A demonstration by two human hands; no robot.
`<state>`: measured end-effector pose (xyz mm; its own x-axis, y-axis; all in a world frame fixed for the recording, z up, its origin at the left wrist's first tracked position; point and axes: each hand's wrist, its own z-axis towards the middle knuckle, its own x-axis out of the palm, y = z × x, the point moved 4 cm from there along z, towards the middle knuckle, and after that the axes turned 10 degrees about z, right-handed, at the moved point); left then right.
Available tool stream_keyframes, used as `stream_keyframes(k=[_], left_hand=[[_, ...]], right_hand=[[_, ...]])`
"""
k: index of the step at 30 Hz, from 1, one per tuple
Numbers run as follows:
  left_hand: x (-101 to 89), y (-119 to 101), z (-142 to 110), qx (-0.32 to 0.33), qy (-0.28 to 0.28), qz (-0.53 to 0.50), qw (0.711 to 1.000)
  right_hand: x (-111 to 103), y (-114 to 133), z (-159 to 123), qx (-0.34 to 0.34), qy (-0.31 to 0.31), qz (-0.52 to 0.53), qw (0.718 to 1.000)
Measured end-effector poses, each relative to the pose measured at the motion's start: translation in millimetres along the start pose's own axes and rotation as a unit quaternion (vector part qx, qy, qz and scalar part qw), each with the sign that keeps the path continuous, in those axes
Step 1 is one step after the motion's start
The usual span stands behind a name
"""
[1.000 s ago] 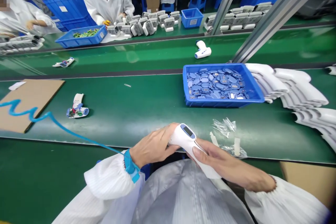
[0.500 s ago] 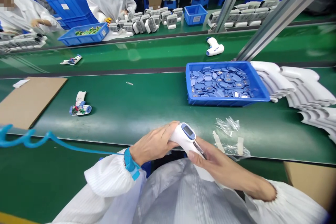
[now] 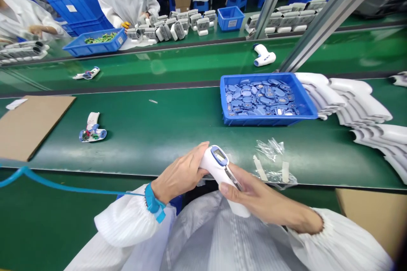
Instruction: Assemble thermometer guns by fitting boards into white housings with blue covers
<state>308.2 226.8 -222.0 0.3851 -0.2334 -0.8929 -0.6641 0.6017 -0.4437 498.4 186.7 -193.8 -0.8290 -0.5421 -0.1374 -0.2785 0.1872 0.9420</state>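
A white thermometer gun (image 3: 218,165) with a blue-framed display is held over the near edge of the green belt (image 3: 159,131). My left hand (image 3: 179,174) is wrapped round its head end. My right hand (image 3: 259,201) grips its handle from the right, thumb pressed along the seam. A blue wrist strap (image 3: 153,201) with a coiled blue cord sits on my left wrist. Just right of my hands lie crumpled clear plastic bags (image 3: 273,161).
A blue tray (image 3: 308,106) of small blue-grey parts stands on the belt, with stacked white shells (image 3: 356,106) to its right. A half-built unit (image 3: 92,129) and cardboard (image 3: 28,125) lie at left. Another thermometer (image 3: 263,56) rides the far belt. People in white coats work opposite.
Both hands have kept their grip while turning the thermometer slightly. The thermometer on the far belt has moved right. The blue cord has sunk lower at left.
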Motion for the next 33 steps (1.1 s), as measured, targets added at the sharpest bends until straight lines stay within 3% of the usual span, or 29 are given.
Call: stream_keyframes(k=[5,8,13,28,33], left_hand=[[2.3,0.5,-1.3,-0.017,0.054,-0.026,0.998],[2.6,0.8,-3.7,-0.017,0.025,-0.043,0.999],[8.9,2.3,-7.4,-0.019,-0.015,-0.007,1.0],[5.8,0.5,-8.5,-0.042,0.009,-0.02,0.999],[3.1,0.1,-6.2,-0.058,0.043,-0.038,0.997]], right_hand=[[6.2,4.2,-0.9,0.002,-0.021,-0.031,0.999],[6.3,-0.5,-2.4,0.017,-0.011,0.03,0.999],[10.4,-4.1,-3.2,0.058,0.003,0.037,0.998],[18.6,-1.8,4.0,0.051,-0.005,0.029,0.998],[19.2,-1.4,2.2,0.039,-0.01,-0.033,0.999]])
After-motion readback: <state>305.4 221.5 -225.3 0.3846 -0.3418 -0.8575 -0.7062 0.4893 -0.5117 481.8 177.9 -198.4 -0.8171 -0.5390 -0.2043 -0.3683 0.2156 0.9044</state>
